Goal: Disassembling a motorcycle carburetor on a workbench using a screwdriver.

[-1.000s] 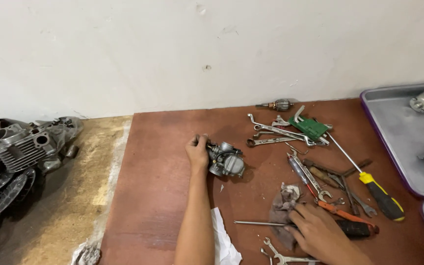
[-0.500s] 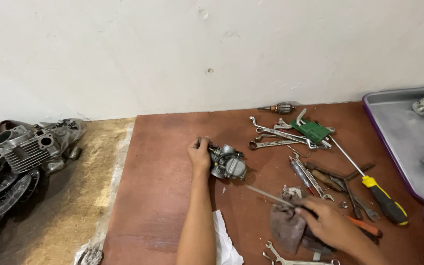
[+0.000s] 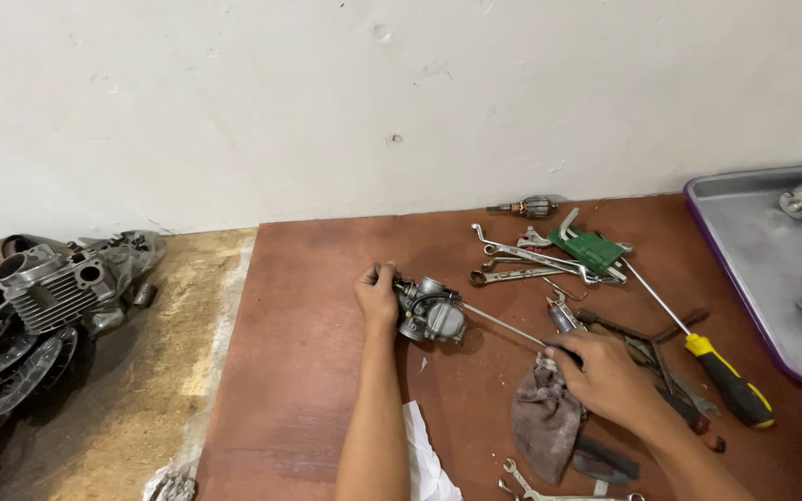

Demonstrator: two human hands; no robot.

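Head view: reddish-brown worktop (image 3: 308, 306) strewn with tools meets white wall (image 3: 327, 93).

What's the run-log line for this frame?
left hand: grips carburetor on table | right hand: holds screwdriver, tip at carburetor | rag beside right hand

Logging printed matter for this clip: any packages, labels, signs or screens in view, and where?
Green card-like flat package: rectangular, lying among the wrenches near the wall, right of the carburetor; its print is too small to make out.
No signs or screens show.
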